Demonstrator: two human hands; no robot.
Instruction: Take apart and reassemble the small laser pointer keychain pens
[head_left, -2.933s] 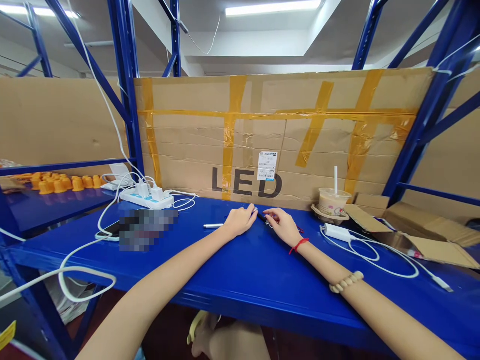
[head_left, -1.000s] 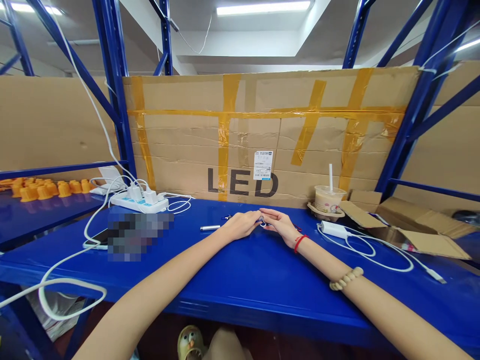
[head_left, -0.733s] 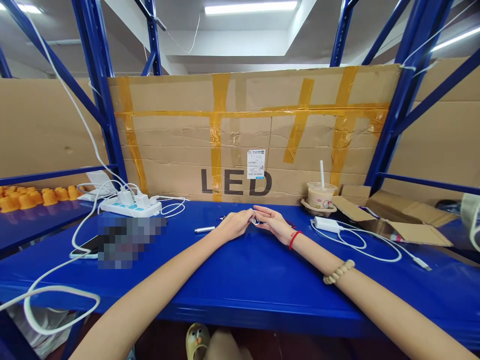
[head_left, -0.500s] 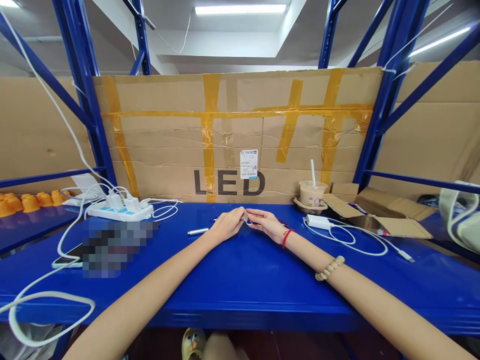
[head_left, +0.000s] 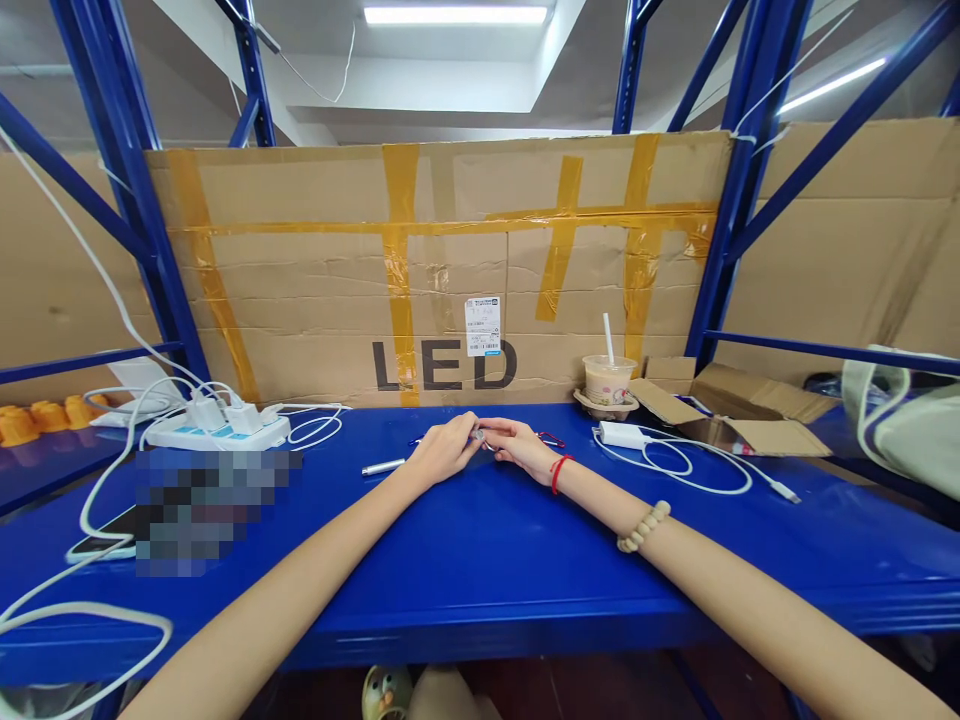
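My left hand and my right hand meet over the middle of the blue table. Between their fingertips is a small clear, shiny piece, with a thin pale loop near the right fingers; its kind is too small to make out. Both hands are closed, fingers pinched around it. Left of my left hand lies a silver pen-like stick, its far end hidden by the hand. A thin red item shows behind my right wrist, partly covered.
On the left are a white power strip with plugs and cables, and a phone. To the right stand a drink cup with a straw, a white adapter with its cable, and an opened cardboard box. A taped cardboard sheet closes the back.
The view has turned slightly to the right, so everything sits a little further left. Both hands stay together at the small shiny piece, with only slight finger movement.
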